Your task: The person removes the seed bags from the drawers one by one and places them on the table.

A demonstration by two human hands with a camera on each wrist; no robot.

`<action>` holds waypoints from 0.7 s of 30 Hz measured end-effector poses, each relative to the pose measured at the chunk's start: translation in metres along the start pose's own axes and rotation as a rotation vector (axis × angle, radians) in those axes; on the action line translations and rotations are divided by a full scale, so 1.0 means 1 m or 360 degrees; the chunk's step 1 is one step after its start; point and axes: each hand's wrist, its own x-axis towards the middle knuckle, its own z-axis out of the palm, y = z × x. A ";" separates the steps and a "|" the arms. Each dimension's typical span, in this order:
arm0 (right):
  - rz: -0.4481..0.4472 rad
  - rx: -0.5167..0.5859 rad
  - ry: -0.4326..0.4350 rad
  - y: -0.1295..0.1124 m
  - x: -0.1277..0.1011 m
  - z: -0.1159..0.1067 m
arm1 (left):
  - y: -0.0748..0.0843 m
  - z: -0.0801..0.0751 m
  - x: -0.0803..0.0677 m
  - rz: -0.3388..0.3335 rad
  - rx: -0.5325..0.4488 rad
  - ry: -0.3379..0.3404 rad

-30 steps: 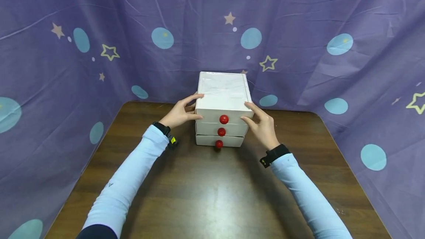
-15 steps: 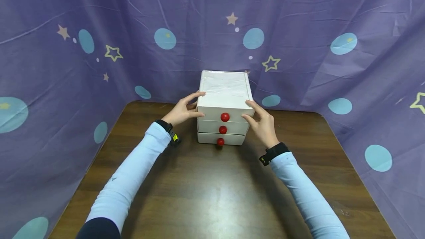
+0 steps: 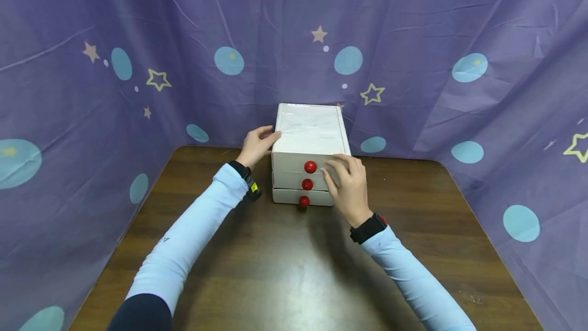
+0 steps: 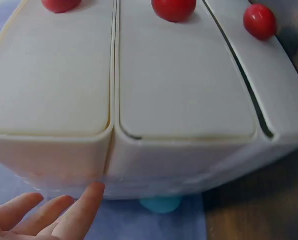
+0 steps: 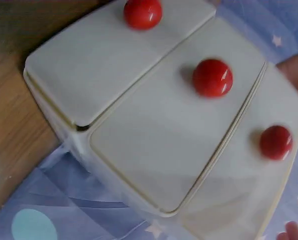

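You have a small white drawer box [image 3: 310,134] standing upright at the far middle of the table, its back close to the purple cloth. It is a squat block with a flat top that looks wrapped in clear film. Three drawers are stacked in its front, all pushed in, though the wrist views show narrow gaps along their edges. Each front carries one round red knob: the top knob [image 3: 310,167], the middle knob [image 3: 307,184] and the bottom knob [image 3: 304,201], set one under the other.
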 end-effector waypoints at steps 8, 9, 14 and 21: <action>0.0976 0.0791 -0.0420 -0.022 -0.009 0.013 | -0.004 0.004 0.003 -0.0044 -0.0110 0.0035; 0.1161 0.0959 -0.0477 -0.023 -0.007 0.015 | -0.004 0.004 0.004 -0.0034 -0.0096 0.0040; 0.1749 0.1534 -0.0596 -0.022 0.005 0.024 | -0.004 0.005 0.004 0.0015 -0.0009 0.0065; 0.1875 0.1654 -0.0517 -0.026 0.011 0.034 | -0.006 0.003 0.004 0.0017 0.0034 0.0083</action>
